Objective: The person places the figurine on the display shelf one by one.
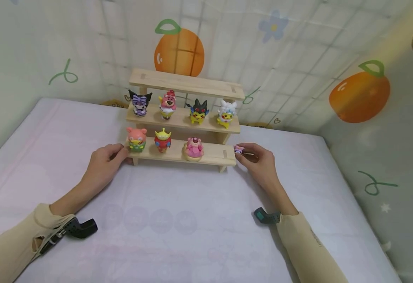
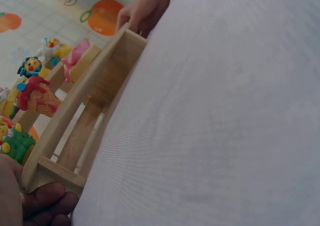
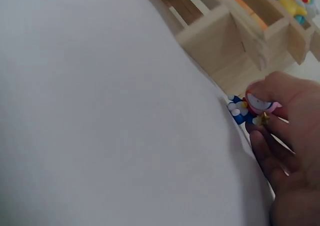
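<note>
A three-step wooden display shelf (image 1: pixel 179 84) stands on the table. My left hand (image 1: pixel 102 165) grips the left end of its lowest step, thumb above and fingers (image 2: pixel 47 201) curled beneath the board. Just past the right end of that step, my right hand (image 1: pixel 261 163) pinches a small figurine (image 3: pixel 240 110) with a pink top, white face and blue body, low over the cloth. The lowest step bears a pink-hooded figurine (image 1: pixel 137 139), a red figurine with a yellow-green top (image 1: pixel 163 140) and a pink bear figurine (image 1: pixel 194 148).
On the middle step stand a purple figurine with black ears (image 1: pixel 140 104), a pink bear figurine (image 1: pixel 167 105) and two yellow ones, one black-hooded (image 1: pixel 198 112), one white-hooded (image 1: pixel 226 114). A white cloth (image 1: pixel 192 243) covers the table; a printed curtain (image 1: pixel 224 39) hangs close behind the shelf.
</note>
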### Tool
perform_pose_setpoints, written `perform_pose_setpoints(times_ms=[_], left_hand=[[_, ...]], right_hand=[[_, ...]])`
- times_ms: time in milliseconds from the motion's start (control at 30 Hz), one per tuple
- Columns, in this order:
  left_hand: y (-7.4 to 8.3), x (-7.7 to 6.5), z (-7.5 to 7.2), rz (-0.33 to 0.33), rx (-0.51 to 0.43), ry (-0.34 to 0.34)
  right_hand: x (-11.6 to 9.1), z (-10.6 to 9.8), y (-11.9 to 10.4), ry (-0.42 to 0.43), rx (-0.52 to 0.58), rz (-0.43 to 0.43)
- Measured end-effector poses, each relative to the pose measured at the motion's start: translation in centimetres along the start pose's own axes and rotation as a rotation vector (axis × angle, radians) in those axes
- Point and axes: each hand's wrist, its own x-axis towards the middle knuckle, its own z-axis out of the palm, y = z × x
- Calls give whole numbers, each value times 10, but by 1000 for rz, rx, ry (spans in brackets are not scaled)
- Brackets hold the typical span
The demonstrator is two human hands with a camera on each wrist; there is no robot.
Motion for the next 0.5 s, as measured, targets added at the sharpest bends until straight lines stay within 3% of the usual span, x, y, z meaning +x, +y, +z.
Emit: perform_pose_setpoints(times_ms=[233,500], left_hand=[[0,1,-1,-14,6,-13],[1,0,-1,-11,8,-16]], right_hand=[[-5,-1,10,3,39,-48],[-8,-4,4,56,28,-1]])
